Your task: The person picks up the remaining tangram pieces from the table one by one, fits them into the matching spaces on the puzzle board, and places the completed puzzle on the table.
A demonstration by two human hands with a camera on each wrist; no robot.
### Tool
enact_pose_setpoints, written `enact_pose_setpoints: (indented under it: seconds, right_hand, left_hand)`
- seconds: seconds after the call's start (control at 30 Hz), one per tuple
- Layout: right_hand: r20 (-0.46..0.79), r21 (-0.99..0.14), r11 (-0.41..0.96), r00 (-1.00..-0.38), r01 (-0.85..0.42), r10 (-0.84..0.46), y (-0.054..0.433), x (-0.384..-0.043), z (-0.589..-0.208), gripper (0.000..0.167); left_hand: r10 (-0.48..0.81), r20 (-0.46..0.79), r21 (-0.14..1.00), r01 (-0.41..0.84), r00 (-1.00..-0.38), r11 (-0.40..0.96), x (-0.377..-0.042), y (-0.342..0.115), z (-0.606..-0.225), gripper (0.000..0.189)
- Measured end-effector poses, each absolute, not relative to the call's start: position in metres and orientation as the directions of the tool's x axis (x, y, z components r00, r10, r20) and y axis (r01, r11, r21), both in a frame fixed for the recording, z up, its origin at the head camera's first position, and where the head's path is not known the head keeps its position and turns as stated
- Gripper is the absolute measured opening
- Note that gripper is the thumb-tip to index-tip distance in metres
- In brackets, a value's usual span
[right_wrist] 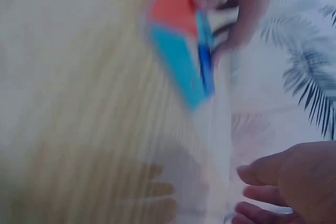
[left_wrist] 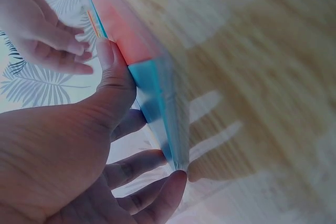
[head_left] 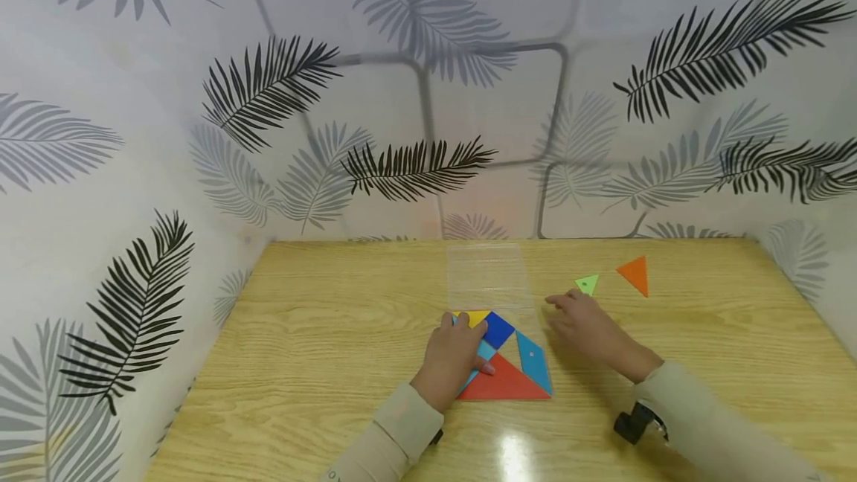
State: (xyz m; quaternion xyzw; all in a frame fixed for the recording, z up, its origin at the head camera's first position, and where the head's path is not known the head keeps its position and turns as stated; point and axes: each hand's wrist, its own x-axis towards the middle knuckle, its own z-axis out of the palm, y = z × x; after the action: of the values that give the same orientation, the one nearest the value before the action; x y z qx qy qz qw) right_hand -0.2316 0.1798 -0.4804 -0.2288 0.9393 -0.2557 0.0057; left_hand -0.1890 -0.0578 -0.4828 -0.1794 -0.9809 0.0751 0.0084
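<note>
My left hand [head_left: 452, 359] rests over tangram pieces, its thumb on the light blue piece [head_left: 487, 350] near the red triangle [head_left: 502, 385]. In the left wrist view its fingertips [left_wrist: 178, 179] touch the outer edge of the set. A yellow piece [head_left: 478, 315], a dark blue square [head_left: 498, 330] and a blue parallelogram [head_left: 534, 364] lie around that hand, with a gap between square, parallelogram and red triangle. My right hand [head_left: 589, 329] hovers over the table with fingers extended and nothing held. Just beyond its fingers lies a small green triangle [head_left: 588, 283].
An orange triangle [head_left: 636, 274] lies farther right on the wooden table [head_left: 335, 303]. A clear plastic sheet or lid [head_left: 489, 274] lies flat behind the pieces. Leaf-patterned cloth [head_left: 415, 95] rises at the table's back edge.
</note>
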Motion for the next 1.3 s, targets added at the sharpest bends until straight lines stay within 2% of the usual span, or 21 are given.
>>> enact_pose_setpoints:
  seconds: [0.1,0.2,0.33,0.43,0.6,0.97,1.07,1.2,1.3]
  right_hand:
    - [0.151,-0.418,0.824,-0.924,-0.382,-0.351,0.199,-0.249,-0.48,0.038]
    - [0.125,-0.405,0.86,-0.95,-0.312,-0.286,0.216,-0.261,-0.486,0.045]
    - [0.079,-0.384,0.881,-0.961,-0.276,-0.267,0.228,-0.272,-0.496,0.05]
    - [0.091,-0.366,0.885,-0.957,-0.288,-0.274,0.231,-0.276,-0.5,0.044]
    - [0.158,-0.333,0.88,-0.94,-0.339,-0.302,0.23,-0.28,-0.496,0.007]
    - [0.306,-0.184,0.872,-0.869,-0.454,-0.388,0.225,-0.283,-0.496,0.01]
    - [0.308,-0.192,0.872,-0.871,-0.451,-0.383,0.225,-0.284,-0.497,0.013]
    - [0.247,-0.242,0.886,-0.908,-0.395,-0.338,0.227,-0.283,-0.498,0.019]
    - [0.212,-0.286,0.892,-0.93,-0.351,-0.299,0.227,-0.281,-0.498,0.01]
  left_hand:
    - [0.348,-0.019,-0.134,0.347,-0.937,0.928,-0.189,-0.057,-0.484,0.073]
    - [0.338,-0.039,-0.118,0.341,-0.94,0.933,-0.19,-0.057,-0.487,0.073]
    - [0.336,-0.044,-0.113,0.339,-0.941,0.934,-0.191,-0.057,-0.491,0.072]
    - [0.342,-0.037,-0.123,0.343,-0.939,0.931,-0.19,-0.056,-0.491,0.073]
    - [0.342,-0.032,-0.145,0.342,-0.939,0.928,-0.191,-0.055,-0.49,0.073]
    - [0.335,-0.035,-0.16,0.336,-0.942,0.928,-0.193,-0.056,-0.49,0.074]
    - [0.332,-0.04,-0.148,0.334,-0.942,0.931,-0.193,-0.056,-0.489,0.075]
    - [0.333,-0.053,-0.119,0.337,-0.941,0.934,-0.194,-0.057,-0.489,0.075]
    - [0.339,-0.041,-0.121,0.342,-0.94,0.932,-0.194,-0.058,-0.489,0.074]
